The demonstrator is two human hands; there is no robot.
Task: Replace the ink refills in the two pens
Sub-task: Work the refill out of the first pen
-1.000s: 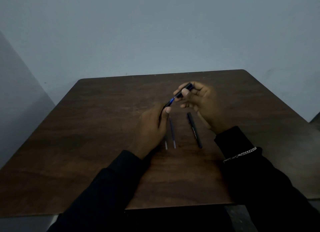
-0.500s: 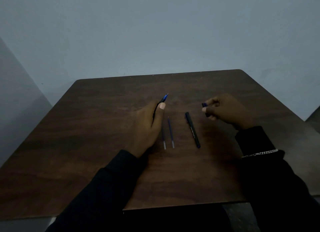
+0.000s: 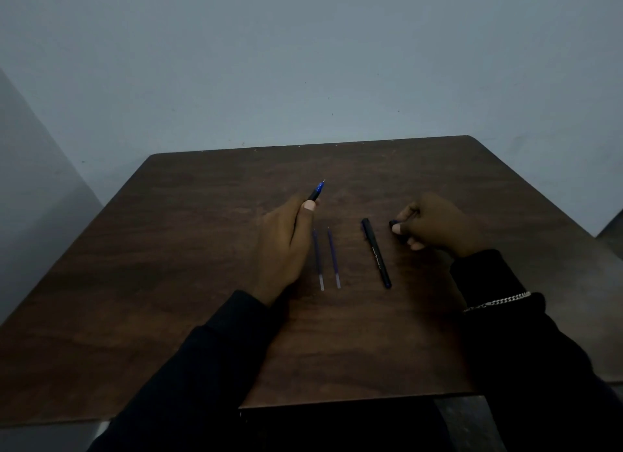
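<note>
Pens sit apart at mid-desk: your left hand (image 3: 286, 246) grips one pen (image 3: 317, 192) with its blue tip pointing toward the far edge, likely so the barrel is steady for opening. The other pen (image 3: 376, 252) lies capped on the desk (image 3: 168, 283). Your right hand (image 3: 435, 227) pinches a small dark piece, probably the cap (image 3: 394, 223), low over the desk, seemingly to set it aside. Two refills (image 3: 326, 259) lie side by side between your hands, within easy reach.

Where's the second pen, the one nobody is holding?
In the head view the capped black pen lies on the table, right of centre, between the two loose refills and the right hand, touching neither.
</note>
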